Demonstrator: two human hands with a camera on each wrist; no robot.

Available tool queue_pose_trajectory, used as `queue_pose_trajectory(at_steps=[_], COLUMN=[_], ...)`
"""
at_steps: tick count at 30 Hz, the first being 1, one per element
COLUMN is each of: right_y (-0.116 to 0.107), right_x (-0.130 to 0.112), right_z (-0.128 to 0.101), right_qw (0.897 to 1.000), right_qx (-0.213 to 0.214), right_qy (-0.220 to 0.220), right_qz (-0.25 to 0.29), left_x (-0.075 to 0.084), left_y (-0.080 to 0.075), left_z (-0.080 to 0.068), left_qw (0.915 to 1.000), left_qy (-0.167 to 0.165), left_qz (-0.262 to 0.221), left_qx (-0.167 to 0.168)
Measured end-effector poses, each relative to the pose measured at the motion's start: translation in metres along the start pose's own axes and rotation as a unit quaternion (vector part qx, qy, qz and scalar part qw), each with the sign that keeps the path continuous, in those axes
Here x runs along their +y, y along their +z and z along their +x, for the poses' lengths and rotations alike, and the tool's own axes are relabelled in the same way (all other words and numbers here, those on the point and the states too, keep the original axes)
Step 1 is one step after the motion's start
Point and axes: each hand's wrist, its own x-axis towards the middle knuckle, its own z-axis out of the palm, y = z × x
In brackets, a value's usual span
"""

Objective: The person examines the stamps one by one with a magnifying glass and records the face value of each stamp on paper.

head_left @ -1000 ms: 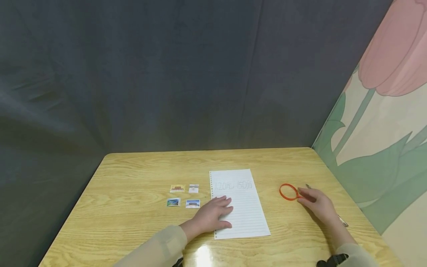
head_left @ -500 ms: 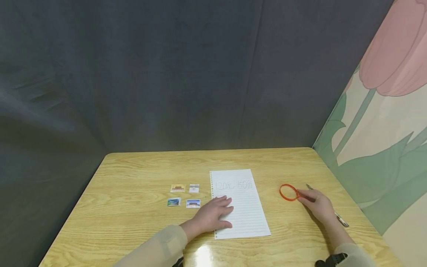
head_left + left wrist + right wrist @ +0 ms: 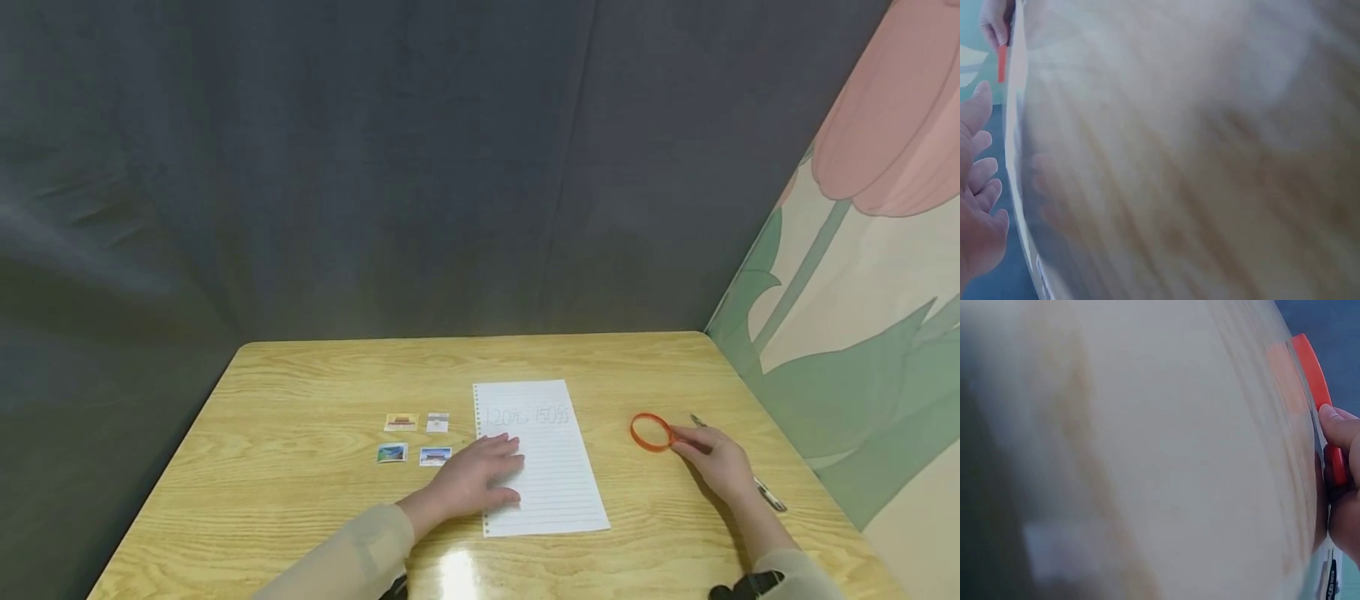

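Note:
In the head view my right hand (image 3: 718,465) pinches a red-rimmed magnifying glass (image 3: 651,447) at its handle, near the round frame. The right wrist view shows thumb and fingers around its orange-red handle (image 3: 1337,464), with the frame edge-on beyond. My left hand (image 3: 480,475) lies over the left part of a white lined sheet of paper (image 3: 558,492), fingers extended and spread towards the right. Numbers and characters are written across the paper's upper part. Left of the paper lie several small postage stamps, among them a yellow stamp (image 3: 401,422) and a blue-and-white stamp (image 3: 435,457).
A pen (image 3: 769,496) lies slantwise on the wooden table (image 3: 300,500), partly hidden beneath the right hand and wrist. Behind the table hangs a dark curtain (image 3: 420,167). A wall with a painted tulip (image 3: 885,125) borders the right side.
My left hand has shifted slightly up and left over the paper. The right hand keeps its grip on the magnifying glass, almost unmoved. The view has drifted a little.

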Motion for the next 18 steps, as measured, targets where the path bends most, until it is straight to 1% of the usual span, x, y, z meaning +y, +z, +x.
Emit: queue_pose_trajectory(at_steps=[5,8,11,14,16,18], right_y=[0.004,0.01,0.019,0.033,0.043,0.054], right_x=[-0.013,-0.028,-0.046,-0.064,-0.076,-0.086], right_z=[0.006,0.011,0.016,0.021,0.025,0.028], right_qw=[0.999,0.998,0.997,0.994,0.992,0.989], right_qx=[0.003,-0.003,-0.016,-0.029,-0.039,-0.047], right_qy=[-0.033,-0.057,-0.067,-0.076,-0.082,-0.09], right_qz=[0.009,0.023,0.041,0.068,0.089,0.105], left_x=[-0.008,-0.017,-0.028,-0.039,-0.047,-0.055], left_y=[-0.01,-0.016,-0.023,-0.03,-0.035,-0.038], left_z=[-0.008,-0.015,-0.021,-0.028,-0.031,-0.034], left_qw=[0.9983,0.9948,0.987,0.9763,0.9697,0.9638], left_qy=[-0.014,-0.038,-0.066,-0.093,-0.108,-0.128], left_qz=[-0.038,-0.064,-0.109,-0.148,-0.161,-0.162], left_qx=[0.042,0.07,0.098,0.127,0.148,0.169])
